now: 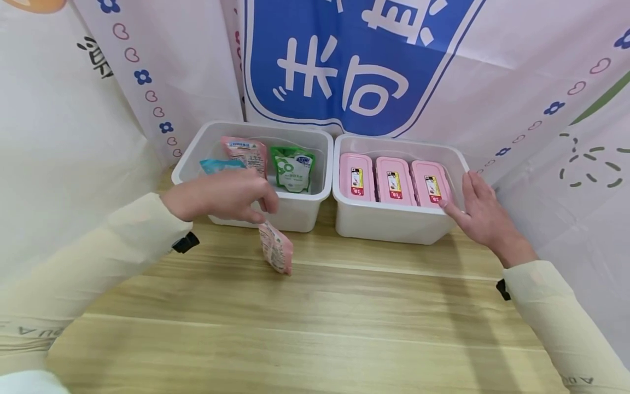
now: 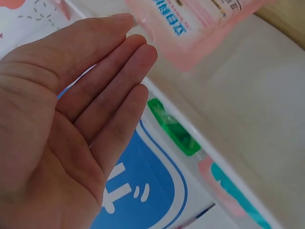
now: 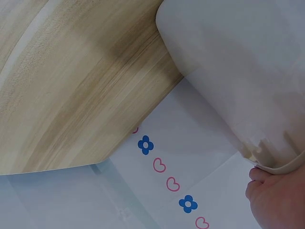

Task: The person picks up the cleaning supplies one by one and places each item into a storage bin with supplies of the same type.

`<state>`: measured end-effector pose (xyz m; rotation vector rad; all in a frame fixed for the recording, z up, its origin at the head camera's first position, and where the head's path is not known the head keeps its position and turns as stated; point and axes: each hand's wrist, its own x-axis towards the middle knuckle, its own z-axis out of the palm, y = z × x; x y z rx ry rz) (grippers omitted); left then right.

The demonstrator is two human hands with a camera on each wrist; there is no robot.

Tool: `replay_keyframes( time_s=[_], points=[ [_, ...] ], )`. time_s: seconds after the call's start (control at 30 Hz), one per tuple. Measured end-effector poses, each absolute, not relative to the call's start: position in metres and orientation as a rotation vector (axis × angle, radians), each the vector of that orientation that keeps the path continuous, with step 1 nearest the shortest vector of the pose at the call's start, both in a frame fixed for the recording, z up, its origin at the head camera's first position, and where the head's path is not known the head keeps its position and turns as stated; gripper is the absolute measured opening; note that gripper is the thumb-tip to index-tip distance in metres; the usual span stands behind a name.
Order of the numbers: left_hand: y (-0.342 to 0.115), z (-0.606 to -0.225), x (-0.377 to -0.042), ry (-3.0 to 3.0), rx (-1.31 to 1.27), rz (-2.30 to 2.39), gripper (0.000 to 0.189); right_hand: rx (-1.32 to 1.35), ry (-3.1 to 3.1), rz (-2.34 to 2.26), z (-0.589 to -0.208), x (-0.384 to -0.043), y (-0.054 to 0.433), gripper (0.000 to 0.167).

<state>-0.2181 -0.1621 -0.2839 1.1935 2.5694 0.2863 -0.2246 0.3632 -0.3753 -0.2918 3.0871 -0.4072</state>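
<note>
In the head view my left hand (image 1: 223,196) is in front of the left white bin (image 1: 295,210), pinching a pink printed pouch (image 1: 276,249) by its top corner. The pouch hangs tilted just above the table. Thumb and fingertips meet at its edge in the left wrist view, where the pouch (image 2: 190,28) is partly cut off. Inside the left bin are another pink pouch (image 1: 253,155), a green-and-white pouch (image 1: 293,171) and a blue one (image 1: 216,165), partly hidden by my hand. My right hand (image 1: 484,216) rests on the right white bin's (image 1: 389,223) front right corner, fingers along its outer side.
Three pink lidded boxes (image 1: 395,180) with labels stand side by side in the right bin. Both bins stand next to each other at the back of the wooden table (image 1: 315,328). Behind hangs a printed cloth (image 1: 521,71) with a blue panel.
</note>
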Motion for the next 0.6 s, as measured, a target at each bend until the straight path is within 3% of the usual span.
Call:
replay_keyframes(
  time_s=[0.6],
  points=[
    [-0.150, -0.315, -0.222, 2.492, 1.277, 0.262, 0.018, -0.303, 3.090, -0.431, -0.376, -0.226, 0.364, 0.098]
  ],
)
